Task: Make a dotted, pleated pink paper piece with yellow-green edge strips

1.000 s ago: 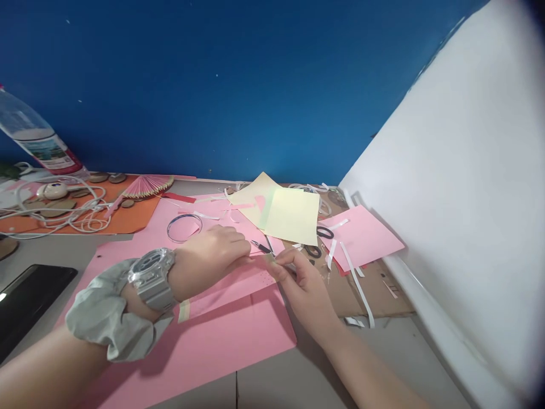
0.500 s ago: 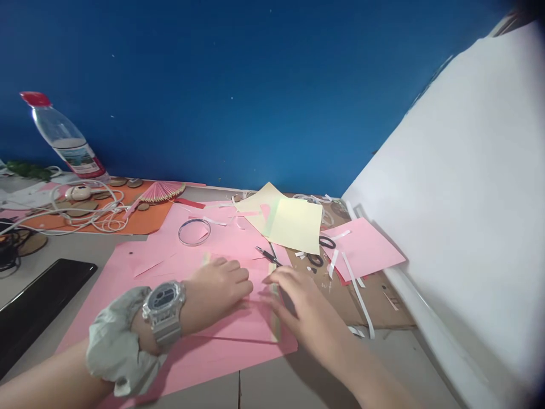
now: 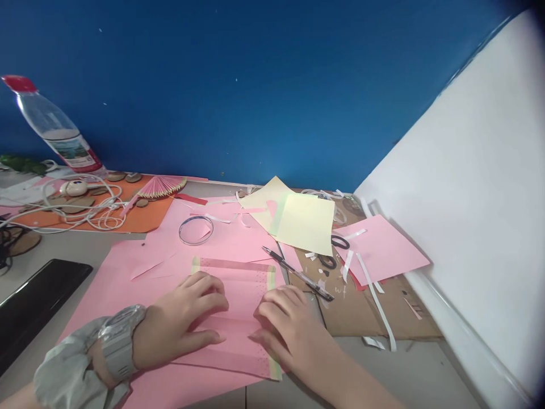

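A pink creased paper (image 3: 238,295) with yellow-green strips and small dots along its sides lies in front of me. My left hand (image 3: 183,318), wearing a clear watch (image 3: 123,341) and a grey-green scrunchie (image 3: 76,363), rests over its left part, thumb apart from the loosely bent fingers. On the right edge lies my right hand (image 3: 292,324), its fingers slightly bent and the thumb apart from them. Both hands touch the paper without gripping it. Under it spreads a larger pink sheet (image 3: 119,289). A black pen (image 3: 298,274) lies just beyond my right hand.
Behind are a round bangle (image 3: 196,243), yellow paper (image 3: 309,224) and a pink folded fan (image 3: 159,187). Scissors (image 3: 339,242), paper strips and a pink sheet (image 3: 383,250) lie on cardboard (image 3: 353,318). Leftward are a black phone (image 3: 40,307), white cable (image 3: 106,216) and a bottle (image 3: 59,128).
My hands have moved apart, the left one leftward and both lower in view, uncovering more of the creased paper. The pen, partly covered by my right hand before, now shows fully.
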### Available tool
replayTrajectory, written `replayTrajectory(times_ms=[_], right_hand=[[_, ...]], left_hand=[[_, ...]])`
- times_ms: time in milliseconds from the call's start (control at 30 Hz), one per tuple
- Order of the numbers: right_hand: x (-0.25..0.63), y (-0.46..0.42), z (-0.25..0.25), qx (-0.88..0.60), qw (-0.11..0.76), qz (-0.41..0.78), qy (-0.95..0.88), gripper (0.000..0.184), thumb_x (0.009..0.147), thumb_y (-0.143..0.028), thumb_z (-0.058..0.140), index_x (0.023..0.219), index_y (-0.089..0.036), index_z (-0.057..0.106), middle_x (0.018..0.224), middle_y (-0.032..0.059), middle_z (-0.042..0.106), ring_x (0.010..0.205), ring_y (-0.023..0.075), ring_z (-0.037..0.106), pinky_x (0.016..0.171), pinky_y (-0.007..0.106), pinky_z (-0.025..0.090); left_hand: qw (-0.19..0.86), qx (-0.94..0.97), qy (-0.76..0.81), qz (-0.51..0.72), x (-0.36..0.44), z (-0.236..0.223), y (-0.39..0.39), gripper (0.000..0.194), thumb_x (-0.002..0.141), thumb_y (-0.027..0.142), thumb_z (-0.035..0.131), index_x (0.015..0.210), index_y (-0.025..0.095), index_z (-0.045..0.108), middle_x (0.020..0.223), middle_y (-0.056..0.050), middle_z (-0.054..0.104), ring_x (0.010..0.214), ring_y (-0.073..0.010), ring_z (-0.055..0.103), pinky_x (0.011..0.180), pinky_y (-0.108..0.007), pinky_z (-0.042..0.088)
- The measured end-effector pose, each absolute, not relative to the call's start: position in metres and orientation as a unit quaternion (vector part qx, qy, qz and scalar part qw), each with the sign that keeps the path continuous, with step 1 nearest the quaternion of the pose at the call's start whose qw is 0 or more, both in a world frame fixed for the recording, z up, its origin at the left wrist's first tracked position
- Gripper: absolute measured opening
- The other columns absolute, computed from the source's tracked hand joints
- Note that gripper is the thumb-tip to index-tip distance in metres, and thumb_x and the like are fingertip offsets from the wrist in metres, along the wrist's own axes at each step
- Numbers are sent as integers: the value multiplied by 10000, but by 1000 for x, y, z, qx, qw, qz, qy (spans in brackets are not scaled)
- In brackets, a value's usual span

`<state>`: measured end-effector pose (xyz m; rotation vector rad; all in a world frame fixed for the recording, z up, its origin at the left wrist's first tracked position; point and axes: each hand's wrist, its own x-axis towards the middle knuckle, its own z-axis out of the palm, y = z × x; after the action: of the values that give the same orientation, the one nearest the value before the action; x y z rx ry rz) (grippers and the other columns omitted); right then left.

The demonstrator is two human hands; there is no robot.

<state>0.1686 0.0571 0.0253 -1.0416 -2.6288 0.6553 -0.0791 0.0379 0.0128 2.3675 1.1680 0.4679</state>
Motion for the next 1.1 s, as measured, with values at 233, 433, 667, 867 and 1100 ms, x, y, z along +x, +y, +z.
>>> replayTrajectory(times_ms=[233,433,667,867,1100], right_hand=[[173,60,19,-293,63,199,-933,345,931,-133,438,1231,-273,532,1302,58,524,1178,225,452,1008,413,395],[176,63,23,-282,-10,232,-931,450,935,-342,467,1380,-339,397,1507,11,323,1348,298,308,1091,577,256],[187,66,24,-420,131,298,-847,341,945,-328,424,1278,-307,492,1375,56,469,1282,253,408,1064,459,360],[190,69,29,-576,245,530,-572,433,909,-479,439,1292,-288,373,1245,87,539,624,126,597,655,365,575],[186,73,31,-516,220,654,-508,535,876,-447,530,1347,-298,325,1267,80,498,536,58,521,565,289,564]], left_hand=[[88,909,402,73,-79,5,27,526,877,499,493,1364,321,403,1437,-13,425,1220,-280,397,1042,-443,250],[47,900,429,58,-74,-2,18,802,797,615,516,1458,256,236,1531,-7,255,1381,-278,222,1130,-419,67],[67,841,515,153,-85,13,34,571,879,433,482,1390,259,293,1415,-84,403,1310,-292,328,1095,-490,211],[112,636,725,239,-100,12,50,559,811,532,520,1251,221,371,1238,-111,492,1172,-330,434,956,-531,365],[299,614,665,304,-93,11,48,571,835,440,538,1323,289,284,878,18,539,827,-177,564,796,-327,459]])
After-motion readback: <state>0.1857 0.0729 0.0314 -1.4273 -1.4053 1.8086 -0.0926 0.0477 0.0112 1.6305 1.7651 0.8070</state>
